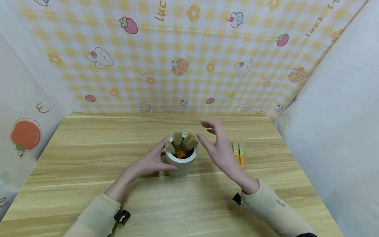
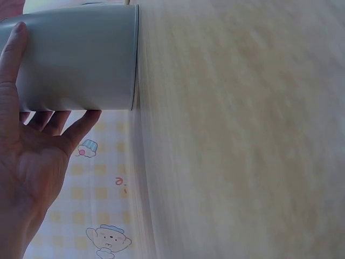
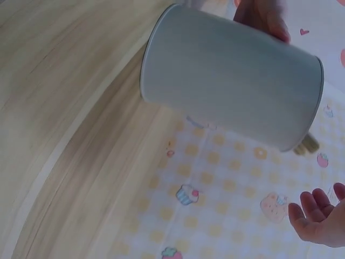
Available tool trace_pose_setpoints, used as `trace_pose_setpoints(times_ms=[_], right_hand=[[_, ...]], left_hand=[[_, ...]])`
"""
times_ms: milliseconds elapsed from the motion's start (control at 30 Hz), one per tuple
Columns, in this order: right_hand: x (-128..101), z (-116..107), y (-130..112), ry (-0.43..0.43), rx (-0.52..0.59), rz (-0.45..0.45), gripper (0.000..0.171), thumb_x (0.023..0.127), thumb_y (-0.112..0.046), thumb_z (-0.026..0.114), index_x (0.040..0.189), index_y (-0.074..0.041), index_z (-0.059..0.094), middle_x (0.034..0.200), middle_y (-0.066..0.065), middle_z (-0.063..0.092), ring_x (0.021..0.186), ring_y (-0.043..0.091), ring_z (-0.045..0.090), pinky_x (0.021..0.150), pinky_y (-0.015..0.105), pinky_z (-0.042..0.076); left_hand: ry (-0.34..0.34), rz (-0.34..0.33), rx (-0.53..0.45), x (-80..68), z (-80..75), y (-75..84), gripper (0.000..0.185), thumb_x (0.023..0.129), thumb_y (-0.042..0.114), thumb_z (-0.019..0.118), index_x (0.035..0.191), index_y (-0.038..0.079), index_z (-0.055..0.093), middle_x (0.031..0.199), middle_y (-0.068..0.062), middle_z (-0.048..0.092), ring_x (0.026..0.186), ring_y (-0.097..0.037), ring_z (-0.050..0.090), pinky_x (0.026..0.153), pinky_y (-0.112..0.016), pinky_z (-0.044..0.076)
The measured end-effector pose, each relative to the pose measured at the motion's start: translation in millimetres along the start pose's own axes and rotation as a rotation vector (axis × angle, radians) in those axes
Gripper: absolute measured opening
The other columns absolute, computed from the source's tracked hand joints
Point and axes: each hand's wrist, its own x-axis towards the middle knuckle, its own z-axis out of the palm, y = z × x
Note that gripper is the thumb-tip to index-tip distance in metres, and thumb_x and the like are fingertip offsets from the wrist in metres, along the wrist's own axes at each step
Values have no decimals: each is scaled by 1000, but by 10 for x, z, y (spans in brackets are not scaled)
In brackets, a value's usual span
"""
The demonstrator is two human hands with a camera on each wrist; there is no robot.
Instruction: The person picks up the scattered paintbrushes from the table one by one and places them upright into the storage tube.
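A pale grey-green cylindrical holder [image 1: 181, 168] stands upright on the table, with several paintbrushes [image 1: 178, 138] inside, bristles up. My left hand [image 1: 152, 161] holds its left side, thumb across the front and fingers behind; the left wrist view shows that thumb and the fingertips against the holder's wall [image 2: 81, 62]. Just right of the rim, my right hand [image 1: 220, 148] is raised with fingers loosely bent and nothing in it. In the right wrist view the same right hand [image 3: 323, 218] is apart from the holder. Beside it lie two paintbrushes [image 1: 242, 152] with orange handles, partly hidden by the right wrist.
The wood-grain table [image 1: 103, 144] reaches back to a yellow checked cloth [image 1: 207, 85] with cartoon prints. White cloth walls [image 1: 331, 108] close off both sides. Black clips [image 1: 122, 217] sit at the sleeve cuffs.
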Motion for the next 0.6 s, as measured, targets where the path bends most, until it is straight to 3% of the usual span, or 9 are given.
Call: trace_pose_setpoints(times_ms=[267, 600], right_hand=[[-22, -222, 205, 22, 95, 125, 45, 103, -16, 63, 145, -8, 49, 139, 12, 59, 125, 28, 62, 101, 48, 57], [-273, -547, 656, -58, -41, 287, 53, 105, -24, 60, 153, -11, 42, 140, 16, 57, 119, 33, 65, 93, 47, 60]], left_hand=[[-2, -7, -9, 7, 9, -4, 113, 76, 33, 93, 161, 41, 20, 161, -2, 40, 149, -35, 42, 119, -66, 38], [-5, 13, -12, 12, 9, -11, 114, 76, 32, 93, 163, 35, 19, 163, -5, 37, 150, -37, 40, 119, -67, 38]])
